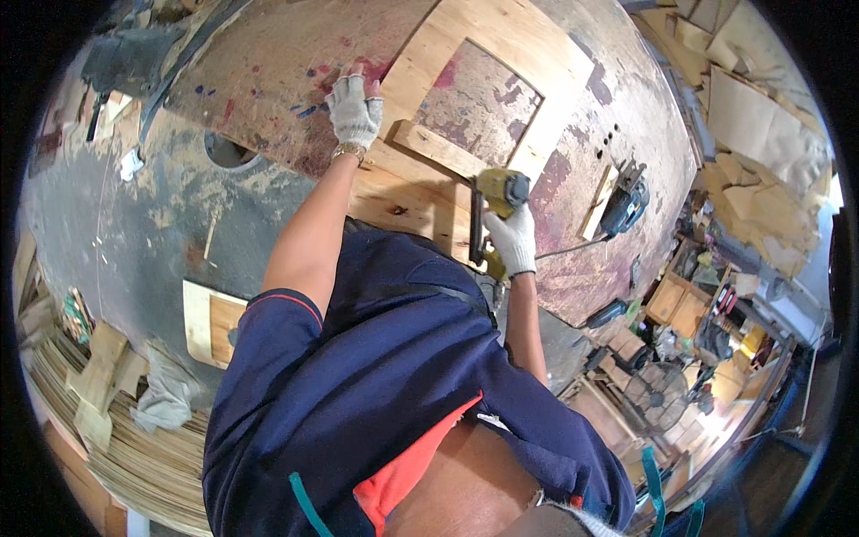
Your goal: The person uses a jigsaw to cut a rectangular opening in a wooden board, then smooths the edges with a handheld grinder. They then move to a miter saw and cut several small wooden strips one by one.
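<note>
Pale wooden panel with a rectangular cutout (550,63), lying flat on a worn, paint-spotted tabletop (295,54), directly before the person. Short pale wooden strip (438,150), lying along the cutout's near edge. Yellow-and-black handheld power tool (494,190), held over the panel's near right part, beside the strip's right end; contact with the wood cannot be told. Right hand (514,240), in a white knit glove, closed around the tool's grip. Left hand (355,112), similarly gloved, open, fingers spread, just beside the panel's left edge; whether it touches that edge cannot be told. Right of the panel: blue-and-black corded power tool (626,204), beside a narrow pale wooden piece (599,201). Lower left: stack of thin wooden sheets (152,474); crumpled grey sheet material (165,394).
</note>
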Tool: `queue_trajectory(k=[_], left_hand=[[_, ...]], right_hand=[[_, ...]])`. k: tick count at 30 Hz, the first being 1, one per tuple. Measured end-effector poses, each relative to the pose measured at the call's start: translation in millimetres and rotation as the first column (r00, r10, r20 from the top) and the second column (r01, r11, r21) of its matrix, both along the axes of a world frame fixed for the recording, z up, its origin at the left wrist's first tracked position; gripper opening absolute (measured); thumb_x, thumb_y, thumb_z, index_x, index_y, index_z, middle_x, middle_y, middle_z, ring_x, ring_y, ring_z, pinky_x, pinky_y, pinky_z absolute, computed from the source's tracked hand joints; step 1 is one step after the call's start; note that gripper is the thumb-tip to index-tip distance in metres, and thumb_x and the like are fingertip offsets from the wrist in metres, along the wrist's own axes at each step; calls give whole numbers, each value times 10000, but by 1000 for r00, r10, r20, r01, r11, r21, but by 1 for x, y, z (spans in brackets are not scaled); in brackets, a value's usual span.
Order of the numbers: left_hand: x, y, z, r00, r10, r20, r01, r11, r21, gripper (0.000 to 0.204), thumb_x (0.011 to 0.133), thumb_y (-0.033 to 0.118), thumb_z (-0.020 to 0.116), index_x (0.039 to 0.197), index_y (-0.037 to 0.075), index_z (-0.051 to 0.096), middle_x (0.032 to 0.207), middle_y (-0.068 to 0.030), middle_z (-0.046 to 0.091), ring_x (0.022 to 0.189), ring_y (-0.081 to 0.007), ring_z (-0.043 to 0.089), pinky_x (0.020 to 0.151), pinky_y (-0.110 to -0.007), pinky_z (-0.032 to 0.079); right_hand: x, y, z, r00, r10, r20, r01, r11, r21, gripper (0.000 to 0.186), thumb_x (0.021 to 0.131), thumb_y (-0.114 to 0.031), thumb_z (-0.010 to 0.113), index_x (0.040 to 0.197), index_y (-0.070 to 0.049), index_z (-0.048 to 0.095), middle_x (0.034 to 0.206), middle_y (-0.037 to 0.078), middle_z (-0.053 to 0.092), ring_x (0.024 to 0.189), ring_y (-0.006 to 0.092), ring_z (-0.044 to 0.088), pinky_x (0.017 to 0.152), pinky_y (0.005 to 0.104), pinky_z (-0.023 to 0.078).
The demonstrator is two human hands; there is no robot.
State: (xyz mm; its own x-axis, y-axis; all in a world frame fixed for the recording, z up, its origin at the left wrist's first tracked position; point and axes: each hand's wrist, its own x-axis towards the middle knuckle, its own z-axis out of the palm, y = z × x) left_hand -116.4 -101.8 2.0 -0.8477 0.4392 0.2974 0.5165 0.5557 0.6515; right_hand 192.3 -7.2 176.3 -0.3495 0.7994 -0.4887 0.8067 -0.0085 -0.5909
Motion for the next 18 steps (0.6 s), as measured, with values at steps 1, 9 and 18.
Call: queue_trajectory(k=[1,9,18], left_hand=[[0,-1,3,999,-16,-30,16,1000,-11,535,1002,410,578,1418,78,526,1459,-204,539,1322,-406,512,1068,-568,384],[36,9,18,859,-439,-264,384,893,-235,652,946,488,634,1470,117,522,1548,-168,473,1447,-378,417,1160,-573,323],[67,15,2,863,-455,-219,338,843,-419,634,985,454,571,1526,135,482,1585,-166,432,1477,-391,371,1206,-556,275]], right_hand=[[19,2,-3,996,-86,-41,84,996,-31,434,796,-126,709,1214,-32,644,986,109,740,814,193,685,755,349,560],[122,21,-4,901,-433,37,430,900,62,455,793,-88,714,1236,-63,610,930,118,734,751,211,687,696,363,560],[70,24,6,957,-220,-188,185,965,-187,412,817,-75,729,1210,-30,614,916,74,723,617,137,634,554,302,520]])
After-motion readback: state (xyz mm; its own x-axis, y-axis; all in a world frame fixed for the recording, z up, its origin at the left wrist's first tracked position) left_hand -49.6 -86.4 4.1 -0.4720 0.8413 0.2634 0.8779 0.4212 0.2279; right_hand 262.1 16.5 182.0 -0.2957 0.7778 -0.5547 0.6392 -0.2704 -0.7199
